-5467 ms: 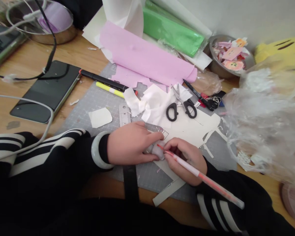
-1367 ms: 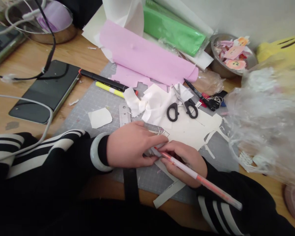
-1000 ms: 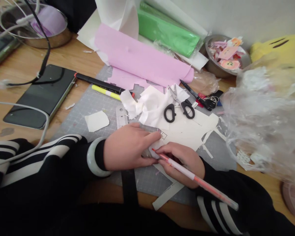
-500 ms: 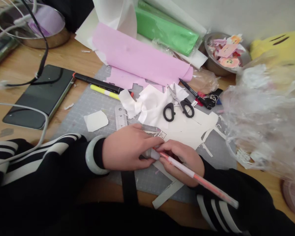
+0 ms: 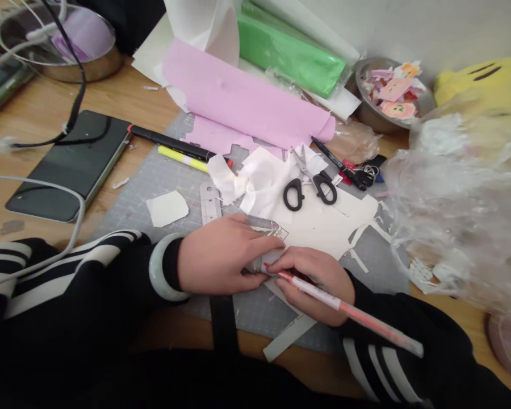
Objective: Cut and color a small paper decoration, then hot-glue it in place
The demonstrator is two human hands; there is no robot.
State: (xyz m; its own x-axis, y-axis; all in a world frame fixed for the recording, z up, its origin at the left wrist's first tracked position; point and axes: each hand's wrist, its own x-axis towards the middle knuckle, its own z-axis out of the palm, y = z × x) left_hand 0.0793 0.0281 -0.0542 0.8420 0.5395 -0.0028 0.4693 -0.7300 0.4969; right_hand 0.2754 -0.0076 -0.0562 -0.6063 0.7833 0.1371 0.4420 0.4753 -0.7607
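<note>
Between the thumb and fingers of my left hand (image 5: 221, 255) is a small, whitish, partly see-through piece (image 5: 274, 255); the fingers hide most of it. My right hand (image 5: 317, 281) grips a slim orange-red pen (image 5: 361, 321), its tip against or very near that piece. The pen slants down to the right, its back end over my sleeve. Both hands meet above a grey cutting mat (image 5: 255, 321). Beyond them lie cut white paper (image 5: 344, 213), crumpled white scraps (image 5: 259, 182), black-handled scissors (image 5: 295, 196) and a ruler (image 5: 210, 204).
A black marker (image 5: 170, 142), a yellow marker (image 5: 181, 158) and a phone (image 5: 70, 165) lie left. Rolled pink sheet (image 5: 247, 94) and a green packet (image 5: 289, 51) lie behind. At right are a metal bowl (image 5: 426, 102) of paper cutouts, keys (image 5: 368, 173) and clear plastic bags (image 5: 455, 221).
The pen has shifted: its tip sits a little further left and its back end has swung slightly right and down. The small piece appears tilted differently. My left hand has barely moved.
</note>
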